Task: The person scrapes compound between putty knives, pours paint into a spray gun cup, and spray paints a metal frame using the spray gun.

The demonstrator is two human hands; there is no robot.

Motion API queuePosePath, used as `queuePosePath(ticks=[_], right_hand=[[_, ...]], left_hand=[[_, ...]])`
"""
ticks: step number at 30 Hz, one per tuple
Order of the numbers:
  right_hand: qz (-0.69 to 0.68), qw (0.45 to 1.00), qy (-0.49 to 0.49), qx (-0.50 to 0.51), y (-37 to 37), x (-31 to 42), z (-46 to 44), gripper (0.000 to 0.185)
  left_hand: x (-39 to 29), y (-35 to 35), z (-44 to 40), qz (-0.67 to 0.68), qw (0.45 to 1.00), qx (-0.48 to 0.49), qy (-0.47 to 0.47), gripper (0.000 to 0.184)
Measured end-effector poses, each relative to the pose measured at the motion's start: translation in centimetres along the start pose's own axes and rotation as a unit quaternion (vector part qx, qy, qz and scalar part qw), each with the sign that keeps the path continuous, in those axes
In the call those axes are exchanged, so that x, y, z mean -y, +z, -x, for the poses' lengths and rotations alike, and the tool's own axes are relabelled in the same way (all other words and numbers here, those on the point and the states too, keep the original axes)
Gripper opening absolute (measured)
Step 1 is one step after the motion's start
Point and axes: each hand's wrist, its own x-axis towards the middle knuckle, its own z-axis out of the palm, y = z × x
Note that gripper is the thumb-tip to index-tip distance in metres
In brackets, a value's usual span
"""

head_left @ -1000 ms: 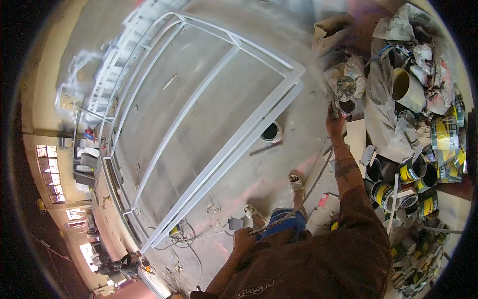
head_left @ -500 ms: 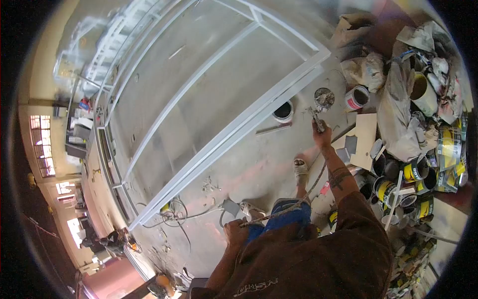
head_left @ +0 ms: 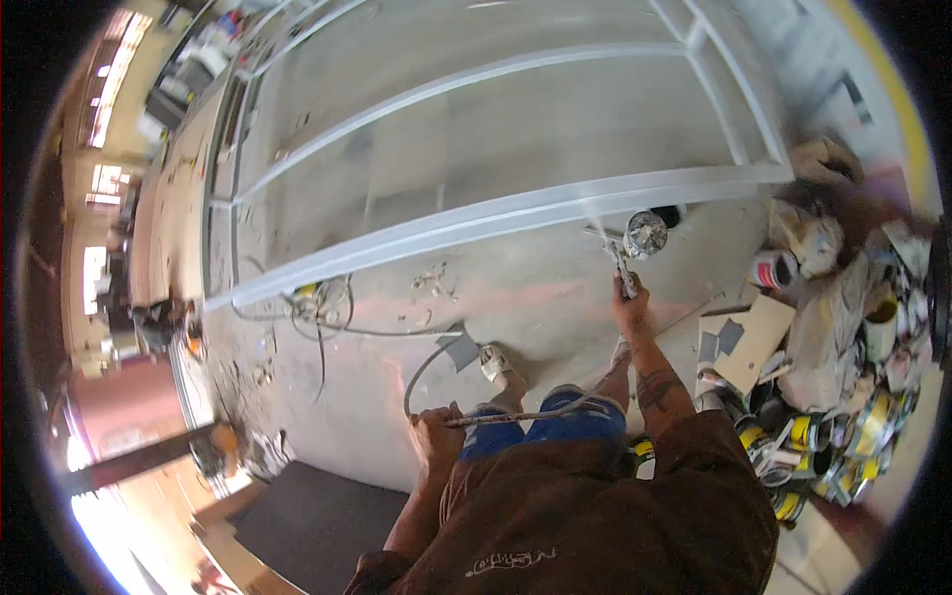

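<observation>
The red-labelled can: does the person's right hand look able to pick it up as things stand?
Probably not: the right hand grips a spray gun, and the red-labelled can stands apart, off to its right. Mostly floor lies between them, so an emptied hand might reach with a step.

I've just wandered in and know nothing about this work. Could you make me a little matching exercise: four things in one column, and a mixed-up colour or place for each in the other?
Things:
1. Spray gun
2. Hose
3. Metal frame
4. Shorts

Colours and places:
A. Blue
B. Gripped in the left hand
C. Pale, whitish
D. Held in the right hand

Right pairs: 1-D, 2-B, 3-C, 4-A
</observation>
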Motion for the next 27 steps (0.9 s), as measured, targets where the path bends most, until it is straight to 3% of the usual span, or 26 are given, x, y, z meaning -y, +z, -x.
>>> queuePosePath(ticks=[3, 8, 12, 13, 18, 20, 22, 23, 26, 27], right_hand=[[-0.002, 0.996, -0.078, 0.036, 5.9, 1.7, 3.3, 0.018], [-0.017, 0.988, -0.094, 0.124, 14.7, 3.0, 8.8, 0.018], [0.009, 0.971, -0.159, 0.179, 18.3, 4.9, 12.2, 0.017], [0.007, 0.969, -0.156, 0.189, 18.5, 5.3, 12.6, 0.017], [0.038, 0.979, -0.086, 0.184, 16.5, 5.4, 11.6, 0.018], [0.041, 0.982, -0.106, 0.151, 14.6, 3.2, 9.6, 0.017], [-0.016, 0.994, -0.054, 0.096, 12.0, 1.7, 7.4, 0.015], [-0.031, 0.994, -0.089, 0.058, 10.3, 1.2, 6.1, 0.015], [-0.034, 0.999, -0.034, -0.008, 4.6, 0.3, 2.0, 0.017], [-0.048, 0.996, -0.056, -0.047, 3.0, -0.8, 0.6, 0.02]], left_hand=[[3.6, -2.0, 1.2, -0.01, 0.999, -0.042, 0.0, 0.035], [6.7, -5.1, 3.3, -0.004, 0.994, -0.093, -0.062, 0.039], [8.6, -5.5, 4.3, -0.032, 0.992, -0.095, -0.074, 0.033], [7.7, -5.8, 4.0, -0.03, 0.992, -0.113, -0.055, 0.039], [5.3, -4.7, 3.5, -0.018, 0.996, -0.082, -0.043, 0.041], [3.6, -3.7, 3.1, -0.023, 0.997, -0.063, -0.034, 0.041], [1.5, -3.0, 2.7, -0.013, 0.998, -0.055, 0.001, 0.042], [0.7, -2.3, 2.5, -0.013, 0.999, -0.046, 0.013, 0.042], [-2.1, -0.3, 2.0, -0.016, 0.997, -0.033, 0.075, 0.042], [-3.6, 0.0, 1.8, -0.014, 0.998, -0.007, 0.067, 0.039]])
